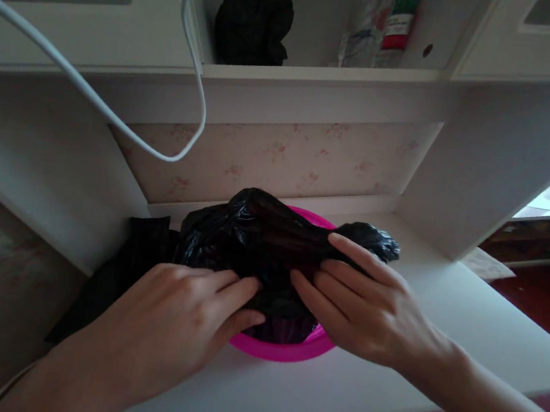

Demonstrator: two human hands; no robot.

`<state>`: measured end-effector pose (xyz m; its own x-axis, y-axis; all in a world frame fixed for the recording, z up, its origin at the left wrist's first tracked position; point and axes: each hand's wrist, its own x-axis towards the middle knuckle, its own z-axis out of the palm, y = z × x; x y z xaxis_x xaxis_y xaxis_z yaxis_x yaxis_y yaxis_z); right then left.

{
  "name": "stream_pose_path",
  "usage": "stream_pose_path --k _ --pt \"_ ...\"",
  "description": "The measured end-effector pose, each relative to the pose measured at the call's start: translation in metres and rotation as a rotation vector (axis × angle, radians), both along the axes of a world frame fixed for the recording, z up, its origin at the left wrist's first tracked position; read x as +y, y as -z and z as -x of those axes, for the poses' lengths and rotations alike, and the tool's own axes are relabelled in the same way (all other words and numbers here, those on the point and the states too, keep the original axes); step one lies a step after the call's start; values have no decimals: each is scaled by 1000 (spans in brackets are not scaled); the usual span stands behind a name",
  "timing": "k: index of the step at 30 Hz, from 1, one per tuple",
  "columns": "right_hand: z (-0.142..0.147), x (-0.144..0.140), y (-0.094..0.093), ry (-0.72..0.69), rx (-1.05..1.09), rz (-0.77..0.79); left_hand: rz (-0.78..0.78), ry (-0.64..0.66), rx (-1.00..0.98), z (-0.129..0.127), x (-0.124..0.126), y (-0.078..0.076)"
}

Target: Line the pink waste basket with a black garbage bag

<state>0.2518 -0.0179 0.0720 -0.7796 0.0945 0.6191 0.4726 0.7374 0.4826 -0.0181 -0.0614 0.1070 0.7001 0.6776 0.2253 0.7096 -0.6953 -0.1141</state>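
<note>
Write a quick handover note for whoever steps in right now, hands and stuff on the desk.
Left hand: fingers pressed on the black plastic bag, grip not clearly closed.
Right hand: fingers on the bag's right side, likewise.
The bag sits bunched in the pink basin on the white desk.
Done: bag is in the basin.
Left: bag still crumpled, not spread over the rim.

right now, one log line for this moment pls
left hand: gripping black plastic bag | right hand: pinching bag | bag: bunched over pink basin | basin: on white desk
</note>
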Motion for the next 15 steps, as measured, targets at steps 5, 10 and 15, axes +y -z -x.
stream_pose_path --k 5,10,15 --pt "-30 -25 7 48 23 67 68 -48 84 26 -10 18" --pt "-45 -46 25 58 49 175 20 91 -32 39 -13 28" --pt "-44 -50 52 21 88 276 116 251 -172 36 -24 49"
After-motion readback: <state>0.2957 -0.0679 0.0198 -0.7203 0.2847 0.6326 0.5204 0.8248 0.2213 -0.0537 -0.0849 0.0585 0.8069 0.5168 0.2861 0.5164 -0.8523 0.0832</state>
